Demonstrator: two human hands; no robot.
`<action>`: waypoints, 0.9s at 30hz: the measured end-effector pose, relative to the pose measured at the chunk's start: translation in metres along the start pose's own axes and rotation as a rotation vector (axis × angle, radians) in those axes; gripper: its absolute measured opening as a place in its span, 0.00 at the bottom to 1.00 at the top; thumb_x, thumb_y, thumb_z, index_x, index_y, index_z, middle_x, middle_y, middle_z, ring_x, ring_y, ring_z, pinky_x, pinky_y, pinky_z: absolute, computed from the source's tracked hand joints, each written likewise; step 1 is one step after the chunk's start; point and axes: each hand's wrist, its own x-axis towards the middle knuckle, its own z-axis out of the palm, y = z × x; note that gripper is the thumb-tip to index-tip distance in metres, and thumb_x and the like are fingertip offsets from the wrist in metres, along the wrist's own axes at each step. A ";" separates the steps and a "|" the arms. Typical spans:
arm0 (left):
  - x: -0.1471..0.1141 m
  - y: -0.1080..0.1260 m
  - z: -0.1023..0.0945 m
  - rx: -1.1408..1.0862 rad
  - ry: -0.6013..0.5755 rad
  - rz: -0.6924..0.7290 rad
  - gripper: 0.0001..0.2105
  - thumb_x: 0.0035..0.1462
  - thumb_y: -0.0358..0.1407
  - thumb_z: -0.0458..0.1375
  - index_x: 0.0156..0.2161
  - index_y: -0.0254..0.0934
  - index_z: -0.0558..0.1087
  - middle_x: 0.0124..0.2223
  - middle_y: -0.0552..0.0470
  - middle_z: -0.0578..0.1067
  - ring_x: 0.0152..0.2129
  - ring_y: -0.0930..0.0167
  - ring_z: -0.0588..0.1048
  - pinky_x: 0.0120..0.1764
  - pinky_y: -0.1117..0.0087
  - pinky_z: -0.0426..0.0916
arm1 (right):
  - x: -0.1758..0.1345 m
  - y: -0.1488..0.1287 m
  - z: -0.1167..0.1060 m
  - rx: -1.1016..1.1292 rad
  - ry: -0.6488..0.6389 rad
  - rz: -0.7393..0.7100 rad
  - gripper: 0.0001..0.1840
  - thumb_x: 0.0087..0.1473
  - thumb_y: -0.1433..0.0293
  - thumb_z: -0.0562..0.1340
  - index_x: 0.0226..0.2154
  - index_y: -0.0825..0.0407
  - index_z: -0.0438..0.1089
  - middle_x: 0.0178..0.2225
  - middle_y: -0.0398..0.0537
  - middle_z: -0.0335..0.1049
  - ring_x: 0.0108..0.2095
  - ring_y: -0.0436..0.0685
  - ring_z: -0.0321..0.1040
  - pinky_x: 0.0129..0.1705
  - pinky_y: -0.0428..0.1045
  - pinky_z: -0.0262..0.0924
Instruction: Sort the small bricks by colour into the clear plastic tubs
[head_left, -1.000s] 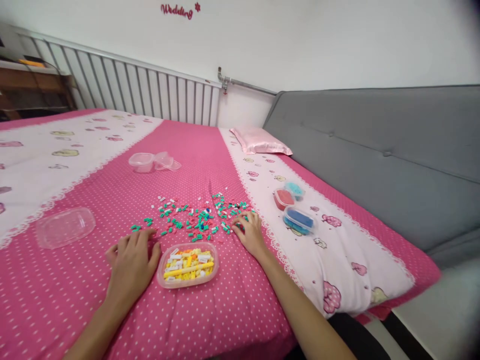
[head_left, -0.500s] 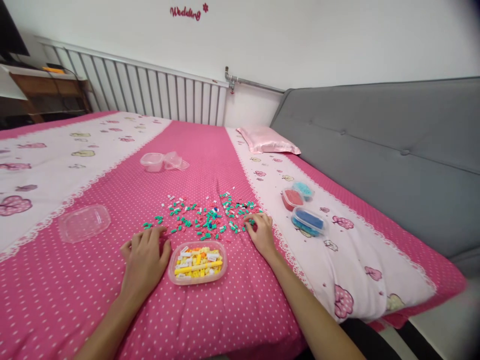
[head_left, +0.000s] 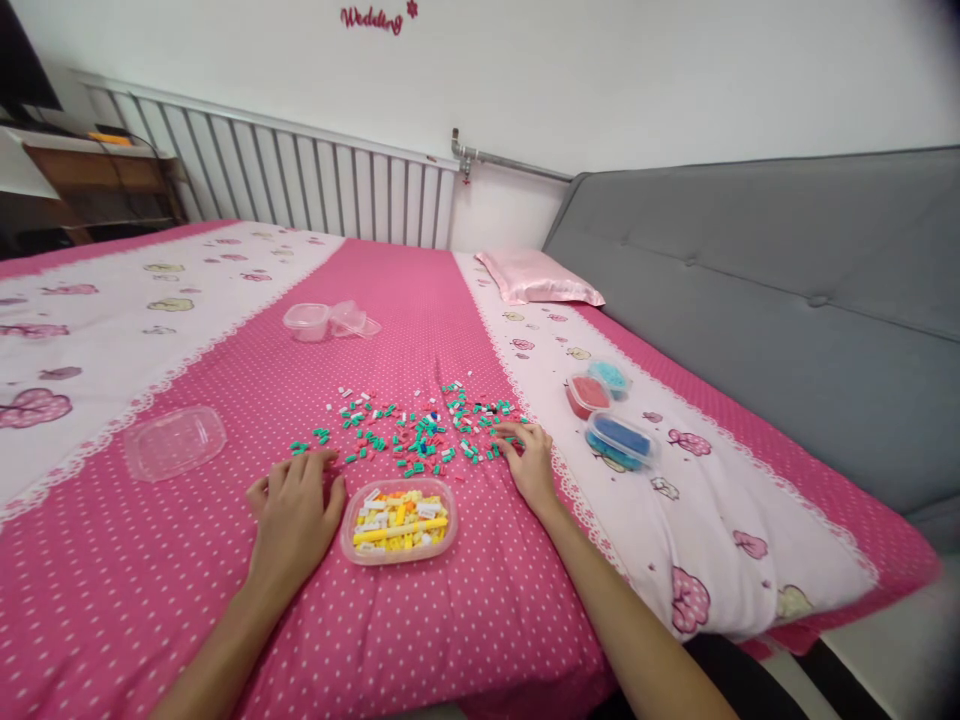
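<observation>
A loose spread of small green, red and white plastic pieces [head_left: 424, 435] lies on the pink dotted bedspread. At its right edge is my right hand [head_left: 529, 460], thumb and forefinger slightly apart over the nearest pieces; I see nothing held between them. My left hand [head_left: 296, 505] rests palm down on the cloth at the near left of the spread, fingers loosely apart and holding nothing. Between both hands, closer to me, stands a clear plastic tub [head_left: 345, 545] full of yellow, white and orange pieces, with one long yellow stick across the top.
To the left lies a clear lid [head_left: 176, 443]. Further back are a clear tub [head_left: 306, 322] and more clear plastic parts [head_left: 351, 320]. On the right stand tubs of red pieces [head_left: 589, 393], light blue pieces [head_left: 611, 377] and dark blue pieces [head_left: 621, 438]. A pink pillow [head_left: 536, 277] lies behind.
The view has shifted slightly. My right hand stays at the right edge of the pieces with its fingers a little changed; my left hand keeps its place.
</observation>
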 end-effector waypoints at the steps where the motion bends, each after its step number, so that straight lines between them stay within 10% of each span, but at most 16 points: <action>1: 0.000 0.000 0.000 -0.003 0.000 0.000 0.14 0.65 0.39 0.48 0.50 0.36 0.70 0.47 0.44 0.76 0.46 0.56 0.68 0.49 0.54 0.56 | 0.000 0.000 -0.001 0.003 0.006 0.006 0.09 0.59 0.66 0.62 0.39 0.47 0.79 0.39 0.48 0.80 0.44 0.61 0.68 0.53 0.57 0.51; 13: -0.003 0.003 -0.002 -0.002 0.011 -0.002 0.11 0.65 0.36 0.50 0.49 0.37 0.69 0.46 0.45 0.76 0.46 0.56 0.69 0.49 0.54 0.56 | -0.009 -0.061 0.005 0.010 -0.106 -0.091 0.03 0.56 0.66 0.67 0.34 0.43 0.79 0.37 0.39 0.80 0.43 0.58 0.68 0.56 0.56 0.46; 27: -0.001 0.004 -0.001 -0.031 0.004 -0.001 0.12 0.65 0.38 0.49 0.50 0.37 0.69 0.48 0.45 0.76 0.46 0.56 0.68 0.49 0.53 0.55 | -0.004 -0.011 0.009 -0.207 -0.085 0.075 0.16 0.61 0.74 0.59 0.47 0.45 0.77 0.43 0.46 0.78 0.47 0.61 0.65 0.51 0.54 0.50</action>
